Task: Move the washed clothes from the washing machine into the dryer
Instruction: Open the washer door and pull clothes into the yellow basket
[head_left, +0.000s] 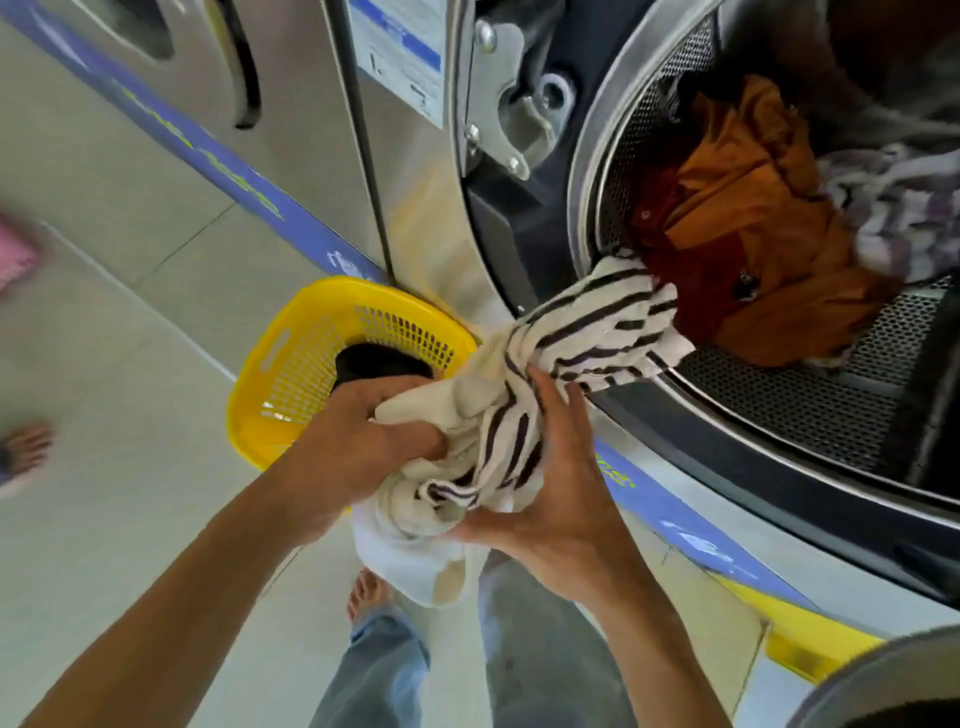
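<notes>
We have the cream, dark-striped garment bunched between both hands, its far end trailing back over the rim of the washing machine's drum. Our left hand is clenched into the plain cream folds, fingers buried in the cloth; our right hand wraps the striped part, fingers curled over the top and palm cupping it from below. A loose white tail hangs under the grip.

We judge this to be the unloading step, with one piece partway out. Beyond the grip, inside the drum, an orange garment, a dark red one beneath it and a grey-patterned one wait, so most of the load remains. Next we would need to pull the trailing end clear of the rim, gather the hanging tail so it does not drag, and drop the bundle into the yellow basket just past our left hand, which already holds something dark.

The basket stands on a pale tiled floor, touching the steel machine front. Below the grip are our jeans and a bare foot; another person's foot shows far to the left.
</notes>
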